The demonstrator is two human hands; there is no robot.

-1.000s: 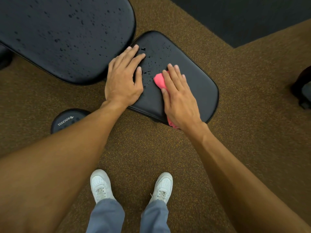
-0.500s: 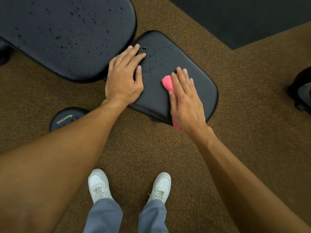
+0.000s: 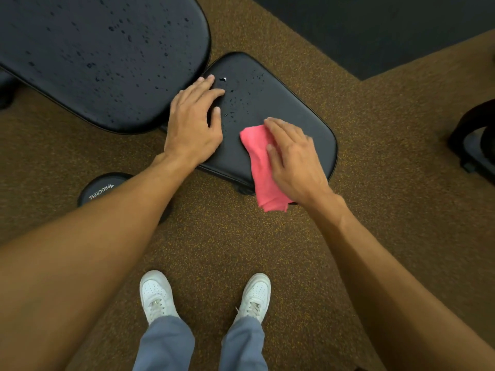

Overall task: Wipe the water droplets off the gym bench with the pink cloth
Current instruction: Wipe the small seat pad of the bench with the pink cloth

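Note:
The black gym bench has a small seat pad point(image 3: 270, 84) and a long back pad point(image 3: 101, 57), both dotted with water droplets. My left hand point(image 3: 194, 127) lies flat on the seat pad's left edge, fingers straight. My right hand point(image 3: 293, 159) presses the pink cloth point(image 3: 261, 167) flat against the seat pad's near right part. The cloth's lower end hangs over the pad's front edge. Droplets remain on the seat pad between and beyond my hands.
Brown speckled carpet point(image 3: 375, 210) surrounds the bench. A round black foot cap marked PROGRESS point(image 3: 107, 187) sits on the floor at the left. A dark object point(image 3: 474, 143) stands at the right edge. My white shoes point(image 3: 156, 295) stand below.
My right hand has slid the pink cloth to the right and toward me across the seat pad, and more of the cloth now shows. My left hand has stayed in place.

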